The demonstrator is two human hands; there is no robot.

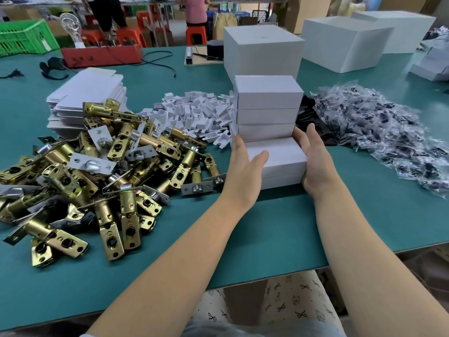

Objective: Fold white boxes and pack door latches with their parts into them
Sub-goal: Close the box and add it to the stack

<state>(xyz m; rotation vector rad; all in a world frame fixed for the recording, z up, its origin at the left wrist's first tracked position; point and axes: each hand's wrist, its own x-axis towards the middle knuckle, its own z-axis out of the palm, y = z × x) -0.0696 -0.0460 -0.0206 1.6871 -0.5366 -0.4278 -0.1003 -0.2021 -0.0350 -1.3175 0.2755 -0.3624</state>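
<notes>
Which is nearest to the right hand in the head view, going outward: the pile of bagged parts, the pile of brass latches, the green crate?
From the right hand:
1. Pile of bagged parts, just to its right on the table.
2. Pile of brass latches, across the stacked white boxes, on the left.
3. Green crate, far back left corner.

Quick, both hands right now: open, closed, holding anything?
Left hand: open, fingers straight against the low white box stack.
Right hand: open, pressing the stack's other side.
</notes>
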